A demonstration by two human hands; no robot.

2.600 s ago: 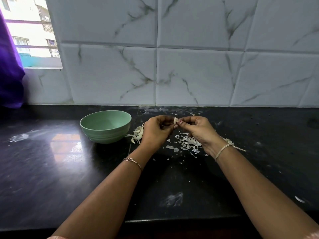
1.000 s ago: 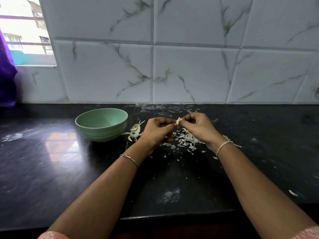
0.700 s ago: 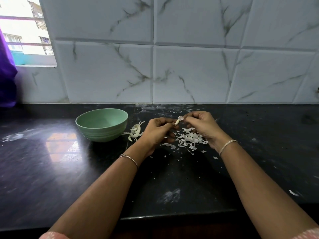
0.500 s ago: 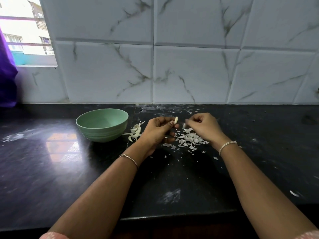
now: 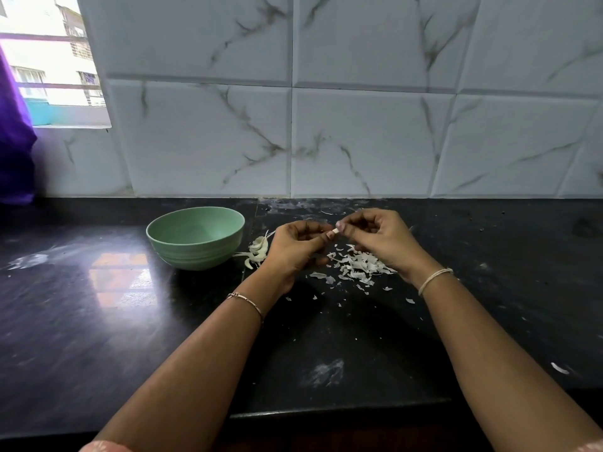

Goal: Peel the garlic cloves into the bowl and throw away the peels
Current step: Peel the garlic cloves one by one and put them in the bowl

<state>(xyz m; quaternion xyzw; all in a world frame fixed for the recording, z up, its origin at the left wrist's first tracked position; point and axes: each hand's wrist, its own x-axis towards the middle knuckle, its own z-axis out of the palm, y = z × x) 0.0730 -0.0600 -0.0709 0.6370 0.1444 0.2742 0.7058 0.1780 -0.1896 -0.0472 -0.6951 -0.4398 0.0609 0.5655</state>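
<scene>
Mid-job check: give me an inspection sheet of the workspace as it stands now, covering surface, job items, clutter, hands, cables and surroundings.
Surface: black counter, glossy, with white smears and specks.
Job's things: green bowl upright at left, no cloves seen inside; clove held between both hands; garlic heap right beside the bowl, cloves or skins unclear.
Clutter: peels scattered below the right hand; a stray flake near the right edge.
Hands: left hand pinches the clove; right hand pinches its tip.
Cables: nothing seen.
Surroundings: marbled tile wall behind; window and purple cloth at far left.
</scene>
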